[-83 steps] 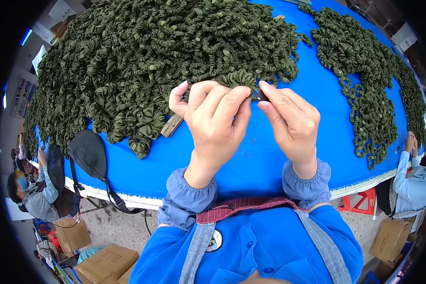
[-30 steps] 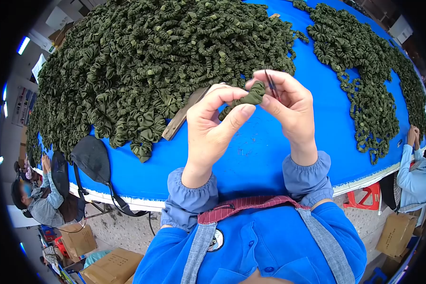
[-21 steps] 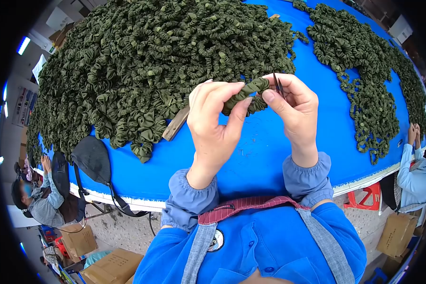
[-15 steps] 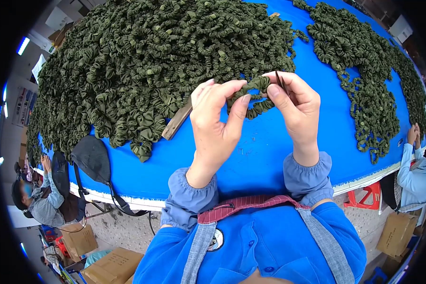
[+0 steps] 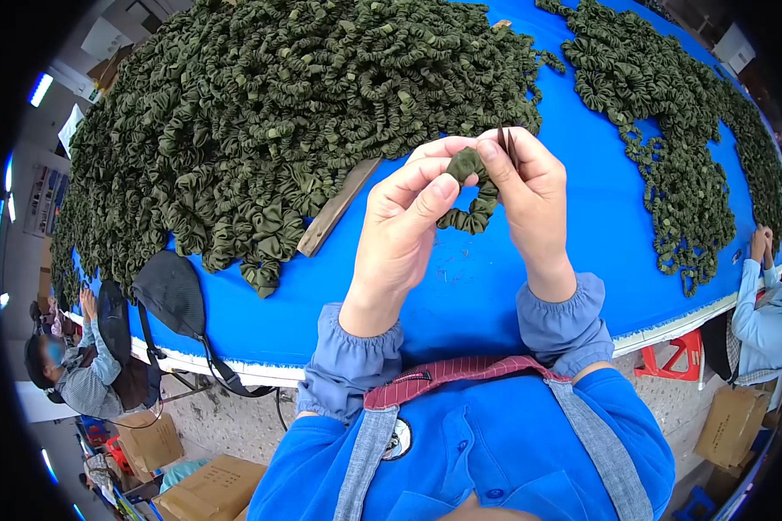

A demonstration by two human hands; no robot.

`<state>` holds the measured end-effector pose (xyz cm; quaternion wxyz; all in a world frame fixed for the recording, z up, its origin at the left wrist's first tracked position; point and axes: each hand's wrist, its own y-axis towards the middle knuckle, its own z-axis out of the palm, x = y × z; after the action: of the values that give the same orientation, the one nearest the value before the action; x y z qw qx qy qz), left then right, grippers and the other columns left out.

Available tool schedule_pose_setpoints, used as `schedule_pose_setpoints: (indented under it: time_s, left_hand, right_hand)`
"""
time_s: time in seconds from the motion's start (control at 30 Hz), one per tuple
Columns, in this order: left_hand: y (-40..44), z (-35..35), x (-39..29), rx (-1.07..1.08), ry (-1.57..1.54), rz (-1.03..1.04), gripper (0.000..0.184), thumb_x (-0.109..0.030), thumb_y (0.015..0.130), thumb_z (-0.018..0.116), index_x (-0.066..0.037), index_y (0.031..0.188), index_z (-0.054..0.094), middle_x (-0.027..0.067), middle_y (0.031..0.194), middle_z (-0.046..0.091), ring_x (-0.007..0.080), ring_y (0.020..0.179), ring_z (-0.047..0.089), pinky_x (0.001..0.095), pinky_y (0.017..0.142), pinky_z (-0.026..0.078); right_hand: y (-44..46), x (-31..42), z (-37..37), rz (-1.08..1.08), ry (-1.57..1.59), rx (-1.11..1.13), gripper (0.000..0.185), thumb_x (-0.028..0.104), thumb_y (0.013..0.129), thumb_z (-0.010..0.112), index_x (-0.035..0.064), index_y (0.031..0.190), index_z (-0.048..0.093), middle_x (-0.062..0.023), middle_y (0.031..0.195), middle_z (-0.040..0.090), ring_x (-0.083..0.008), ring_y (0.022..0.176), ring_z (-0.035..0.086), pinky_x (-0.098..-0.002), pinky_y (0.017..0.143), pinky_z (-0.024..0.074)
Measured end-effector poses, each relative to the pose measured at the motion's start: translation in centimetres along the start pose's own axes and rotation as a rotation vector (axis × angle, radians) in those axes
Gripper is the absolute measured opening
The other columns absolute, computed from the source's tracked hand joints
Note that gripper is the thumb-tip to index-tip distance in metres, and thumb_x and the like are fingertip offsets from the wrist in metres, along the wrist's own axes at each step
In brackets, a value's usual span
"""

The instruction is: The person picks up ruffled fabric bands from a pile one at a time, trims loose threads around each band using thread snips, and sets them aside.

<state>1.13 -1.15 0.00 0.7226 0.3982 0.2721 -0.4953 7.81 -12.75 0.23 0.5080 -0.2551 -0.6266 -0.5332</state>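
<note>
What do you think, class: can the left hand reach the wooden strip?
Probably yes: the wooden strip lies largely uncovered beside the green pile, near the left hand. That hand is pinching a green scrunchie, though, so it may have to let go first.

The gathered ring is puckered cloth with a faint sheen, as is the heap of rings. The two-pointed tool looks like dark, dull metal. Smooth, matt sheeting covers the worktop; the stick is worn wood, the box matt cardboard.
</note>
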Motion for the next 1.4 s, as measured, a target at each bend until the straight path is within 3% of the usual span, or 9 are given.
schedule_pose_setpoints:
  time_s: [0.27, 0.4, 0.73, 0.9, 1.4]
  left_hand:
    - [0.1, -0.8, 0.2, -0.016, -0.122, -0.065, 0.021, -0.007, 0.088, 0.058, 0.001, 0.106, 0.062, 0.0146, 0.12, 0.056, 0.0168, 0.101, 0.054, 0.0273, 0.092, 0.041]
    - [0.3, -1.3, 0.9, -0.076, -0.054, -0.025, 0.021, -0.006, 0.087, 0.059, 0.0, 0.107, 0.062, 0.0137, 0.12, 0.055, 0.0172, 0.104, 0.053, 0.0272, 0.091, 0.041]
    - [0.5, -1.3, 1.1, -0.034, 0.17, 0.151, 0.02, -0.005, 0.085, 0.061, 0.0, 0.105, 0.062, 0.012, 0.123, 0.051, 0.0181, 0.106, 0.051, 0.0266, 0.09, 0.042]
    - [0.5, -1.2, 1.0, -0.021, 0.245, 0.164, 0.019, -0.005, 0.086, 0.06, 0.0, 0.104, 0.062, 0.0123, 0.122, 0.051, 0.0185, 0.104, 0.051, 0.0264, 0.088, 0.042]
    - [0.5, -1.4, 1.1, -0.032, 0.389, 0.194, 0.017, -0.007, 0.086, 0.06, 0.0, 0.101, 0.063, 0.0124, 0.119, 0.053, 0.0189, 0.103, 0.052, 0.026, 0.084, 0.044]
  right_hand:
    - [-0.3, -0.2, 0.1, -0.043, -0.226, 0.018, 0.013, 0.009, 0.087, 0.06, -0.0023, 0.093, 0.061, -0.0007, 0.069, 0.055, -0.0076, 0.057, 0.042, -0.0196, 0.051, 0.0347]
    - [0.4, -0.2, -0.4, -0.417, -0.419, -0.029, 0.021, 0.008, 0.084, 0.062, -0.0034, 0.102, 0.062, -0.0045, 0.073, 0.056, -0.0118, 0.054, 0.044, -0.0221, 0.049, 0.0366]
    - [-0.2, 0.7, -1.0, -0.55, -0.654, 0.084, 0.03, 0.005, 0.077, 0.066, -0.0014, 0.107, 0.063, -0.0087, 0.082, 0.062, -0.0168, 0.056, 0.052, -0.0267, 0.049, 0.0432]
    - [-0.1, 0.8, -0.9, -0.601, -0.664, 0.112, 0.031, 0.0, 0.077, 0.064, -0.0036, 0.108, 0.063, -0.0122, 0.087, 0.064, -0.0157, 0.059, 0.053, -0.0231, 0.051, 0.043]
    - [0.0, 0.7, -1.3, -0.644, -0.697, 0.102, 0.029, -0.001, 0.075, 0.066, -0.0038, 0.104, 0.064, -0.0127, 0.086, 0.066, -0.0164, 0.059, 0.055, -0.0242, 0.051, 0.045]
